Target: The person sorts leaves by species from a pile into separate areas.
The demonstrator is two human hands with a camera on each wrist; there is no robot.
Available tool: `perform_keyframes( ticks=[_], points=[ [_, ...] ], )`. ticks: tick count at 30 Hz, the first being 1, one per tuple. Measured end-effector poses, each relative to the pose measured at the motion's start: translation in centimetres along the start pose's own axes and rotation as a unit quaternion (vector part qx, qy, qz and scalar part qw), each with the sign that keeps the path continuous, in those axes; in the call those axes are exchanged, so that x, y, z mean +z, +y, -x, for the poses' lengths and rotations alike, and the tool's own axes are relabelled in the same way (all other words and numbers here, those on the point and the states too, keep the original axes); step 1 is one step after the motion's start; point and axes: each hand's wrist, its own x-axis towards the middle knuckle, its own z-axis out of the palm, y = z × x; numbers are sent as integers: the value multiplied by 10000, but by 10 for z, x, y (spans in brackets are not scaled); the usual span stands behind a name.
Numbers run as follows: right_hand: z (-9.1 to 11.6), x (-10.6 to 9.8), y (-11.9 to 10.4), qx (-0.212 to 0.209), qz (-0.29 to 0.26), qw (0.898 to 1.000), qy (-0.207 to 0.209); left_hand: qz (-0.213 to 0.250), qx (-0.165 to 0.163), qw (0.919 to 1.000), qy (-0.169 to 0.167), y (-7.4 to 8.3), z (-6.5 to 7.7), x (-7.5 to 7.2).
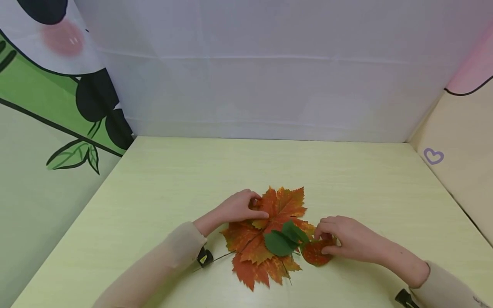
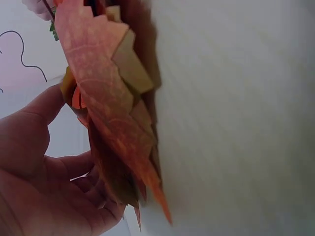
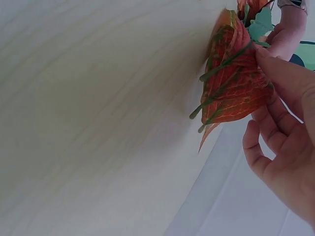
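Note:
Orange-red maple leaves (image 1: pixel 248 246) lie in an overlapping pile at the near middle of the table. My left hand (image 1: pixel 239 208) grips the pile's upper left edge. In the left wrist view its thumb touches one side of the maple leaves (image 2: pixel 106 83), while the fingers curl behind them. Two rounded green leaves (image 1: pixel 278 243) rest over the pile's right part. Beside them, my right hand (image 1: pixel 354 239) pinches a rounded red-orange leaf (image 1: pixel 313 253) between thumb and fingers. Several green stems (image 3: pixel 229 64) stick out along this red-orange leaf (image 3: pixel 236 101) in the right wrist view.
The pale wood-grain table (image 1: pixel 173 179) carries the leaves. A plain whitish backdrop (image 1: pixel 269 98) stands behind it, with cartoon-printed panels (image 1: pixel 46 102) at the sides. Black wrist devices (image 1: pixel 205 257) show at both sleeves; a thin stem (image 1: pixel 223 256) reaches toward the left one.

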Motion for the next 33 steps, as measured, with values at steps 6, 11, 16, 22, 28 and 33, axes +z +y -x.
perform_keyframes(
  ticks=[6,11,16,22,28,33],
  points=[
    [-1,-1,2,-66,-120,9999,23,-217,-35,9997,-67,2,-1,1],
    [-1,-3,3,-78,-256,9996,-2,-329,71,9993,-168,4,0,0],
    [-2,-6,4,-23,-223,9997,-66,-258,181,9992,-255,4,0,0],
    [0,-8,1,168,-82,9998,-79,304,-1,9993,-213,3,2,5],
    [1,-10,-2,328,-103,9994,-61,1240,-376,9915,-125,6,3,7],
    [1,-12,-7,330,-311,9989,-144,1858,-578,9808,-161,6,4,8]
  ],
)
